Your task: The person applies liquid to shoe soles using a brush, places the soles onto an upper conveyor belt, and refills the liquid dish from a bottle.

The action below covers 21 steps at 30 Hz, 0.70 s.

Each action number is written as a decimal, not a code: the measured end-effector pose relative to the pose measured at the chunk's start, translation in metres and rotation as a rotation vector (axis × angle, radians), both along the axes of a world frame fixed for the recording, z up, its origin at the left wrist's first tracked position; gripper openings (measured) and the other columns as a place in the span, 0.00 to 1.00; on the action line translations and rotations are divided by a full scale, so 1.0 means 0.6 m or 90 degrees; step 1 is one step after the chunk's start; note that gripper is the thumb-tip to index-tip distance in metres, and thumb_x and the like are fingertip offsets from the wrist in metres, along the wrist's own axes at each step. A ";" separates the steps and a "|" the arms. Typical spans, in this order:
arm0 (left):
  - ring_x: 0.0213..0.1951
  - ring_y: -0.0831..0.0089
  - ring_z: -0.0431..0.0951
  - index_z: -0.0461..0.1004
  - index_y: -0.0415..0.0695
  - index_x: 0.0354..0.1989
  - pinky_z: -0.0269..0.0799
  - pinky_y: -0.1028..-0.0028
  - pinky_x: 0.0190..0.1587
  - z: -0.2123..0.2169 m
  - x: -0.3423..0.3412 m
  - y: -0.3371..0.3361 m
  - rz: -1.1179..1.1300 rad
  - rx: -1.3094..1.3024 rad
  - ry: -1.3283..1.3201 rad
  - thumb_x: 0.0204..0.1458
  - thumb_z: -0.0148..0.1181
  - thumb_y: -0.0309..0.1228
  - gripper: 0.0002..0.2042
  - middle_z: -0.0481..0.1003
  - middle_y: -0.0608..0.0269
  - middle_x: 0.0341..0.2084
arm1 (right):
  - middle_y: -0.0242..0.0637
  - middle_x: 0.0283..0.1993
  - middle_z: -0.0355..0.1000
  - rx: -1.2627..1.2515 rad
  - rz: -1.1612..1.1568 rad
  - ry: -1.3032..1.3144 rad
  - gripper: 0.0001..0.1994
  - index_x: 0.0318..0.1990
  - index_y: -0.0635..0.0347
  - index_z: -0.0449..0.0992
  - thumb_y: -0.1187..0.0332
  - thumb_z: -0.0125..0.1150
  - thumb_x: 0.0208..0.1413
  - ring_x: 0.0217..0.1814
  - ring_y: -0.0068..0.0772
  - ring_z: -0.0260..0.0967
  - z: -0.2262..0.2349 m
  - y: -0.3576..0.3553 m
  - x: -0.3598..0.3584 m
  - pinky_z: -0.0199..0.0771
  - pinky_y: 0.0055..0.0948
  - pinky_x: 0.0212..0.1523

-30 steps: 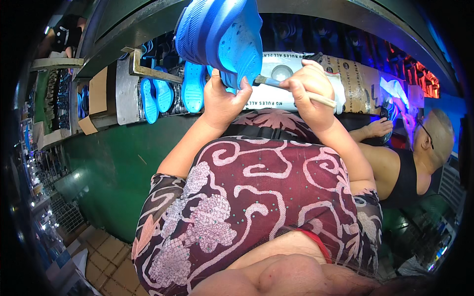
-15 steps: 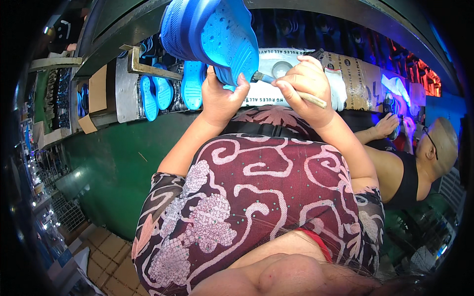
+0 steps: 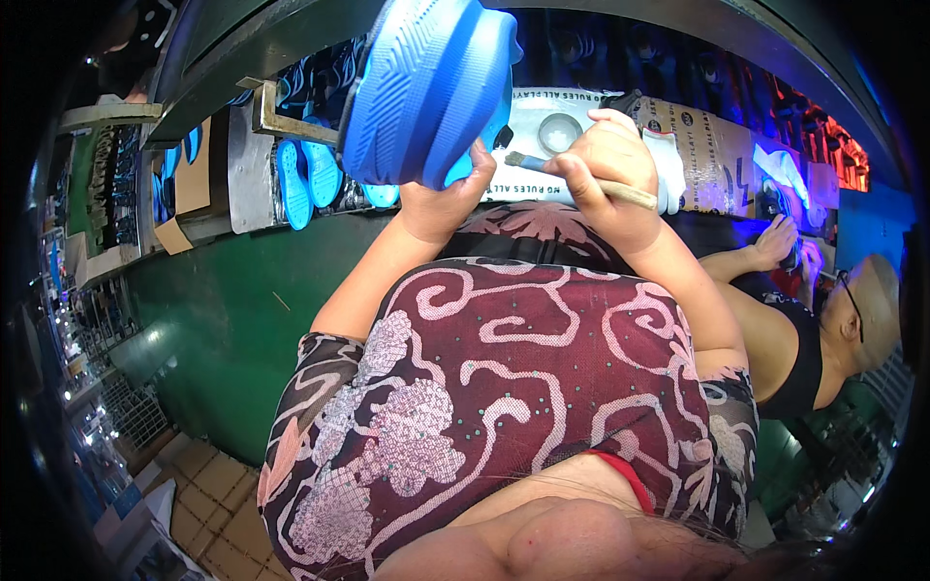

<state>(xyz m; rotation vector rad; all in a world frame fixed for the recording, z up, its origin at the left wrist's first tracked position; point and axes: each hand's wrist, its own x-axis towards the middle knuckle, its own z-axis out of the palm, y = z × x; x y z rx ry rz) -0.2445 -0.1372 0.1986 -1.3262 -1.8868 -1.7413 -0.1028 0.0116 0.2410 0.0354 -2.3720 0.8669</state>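
Observation:
A large blue moulded shoe sole [image 3: 421, 107] is raised above the bench, its ridged side wall facing me and its hollow face mostly turned away. My left hand [image 3: 444, 198] grips its lower end, with the fingers partly hidden behind it. In my right hand [image 3: 612, 165] is a brush [image 3: 528, 161] with a pale wooden handle, held between thumb and fingers. The bristles point left toward the sole and are apart from it. Just beyond the brush, a small round dish [image 3: 559, 134] sits on white printed plastic sheeting [image 3: 528, 189].
Several blue soles [image 3: 294, 184] lie on the bench at left, beside a metal bracket [image 3: 266, 111] and a cardboard box [image 3: 194, 184]. Brown printed wrapping [image 3: 693, 145] covers the bench at right. A co-worker [image 3: 794, 339] handles a shoe there. Dark shoes [image 3: 644, 48] line the back.
The sole has turned, so its side wall now faces me instead of its perforated inner face. The brush has come away from the sole's edge, slightly to the right.

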 end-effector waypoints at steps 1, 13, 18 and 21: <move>0.36 0.60 0.78 0.75 0.37 0.38 0.72 0.68 0.41 0.004 -0.001 -0.004 -0.004 -0.039 0.043 0.38 0.60 0.20 0.14 0.76 0.55 0.33 | 0.29 0.20 0.69 -0.020 -0.005 0.005 0.10 0.23 0.58 0.77 0.70 0.53 0.55 0.24 0.29 0.65 0.000 0.001 0.002 0.62 0.36 0.49; 0.40 0.66 0.74 0.69 0.36 0.48 0.70 0.71 0.44 0.032 0.011 -0.022 -0.116 -0.229 -0.238 0.54 0.49 0.30 0.15 0.73 0.54 0.40 | 0.29 0.16 0.64 0.038 -0.015 0.156 0.07 0.19 0.54 0.74 0.69 0.65 0.43 0.21 0.31 0.63 -0.004 -0.007 -0.024 0.61 0.31 0.38; 0.44 0.67 0.74 0.66 0.36 0.51 0.68 0.70 0.51 0.035 -0.003 -0.019 -0.072 -0.188 -0.008 0.54 0.51 0.28 0.17 0.72 0.55 0.45 | 0.28 0.15 0.62 0.038 -0.072 0.114 0.08 0.18 0.55 0.73 0.70 0.62 0.46 0.20 0.31 0.62 0.015 0.013 0.006 0.61 0.32 0.43; 0.41 0.66 0.74 0.62 0.36 0.51 0.67 0.69 0.49 0.032 -0.012 0.003 -0.113 -0.049 -0.083 0.43 0.57 0.17 0.23 0.72 0.57 0.42 | 0.29 0.18 0.68 -0.024 -0.121 0.121 0.09 0.18 0.56 0.74 0.71 0.58 0.50 0.21 0.32 0.63 0.015 0.032 0.041 0.63 0.37 0.43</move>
